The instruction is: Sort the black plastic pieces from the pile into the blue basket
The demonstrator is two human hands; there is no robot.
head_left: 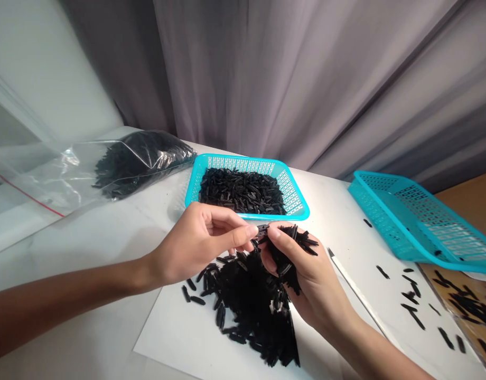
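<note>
My right hand (302, 264) is closed around a bunch of small, slender black pieces (284, 258) whose ends stick out between thumb and fingers. From the left, my left hand (207, 237) pinches one such black piece (262, 229) at its thumb tip, and my right thumb touches that piece's other end. Below both hands, a loose heap of the same black pieces (251, 306) lies on a white sheet (175, 338). Just beyond the hands stands a blue basket (302, 208) holding many more black pieces (241, 191). Their exact kind is too small to make out.
At the back left lies a clear zip bag (74, 169) filled with black pieces. A second blue basket (385, 232) stands at the right, with a few pieces inside. Scattered pieces (415, 316) and a brown surface (441, 285) are at the right. A grey curtain (243, 79) hangs behind the table.
</note>
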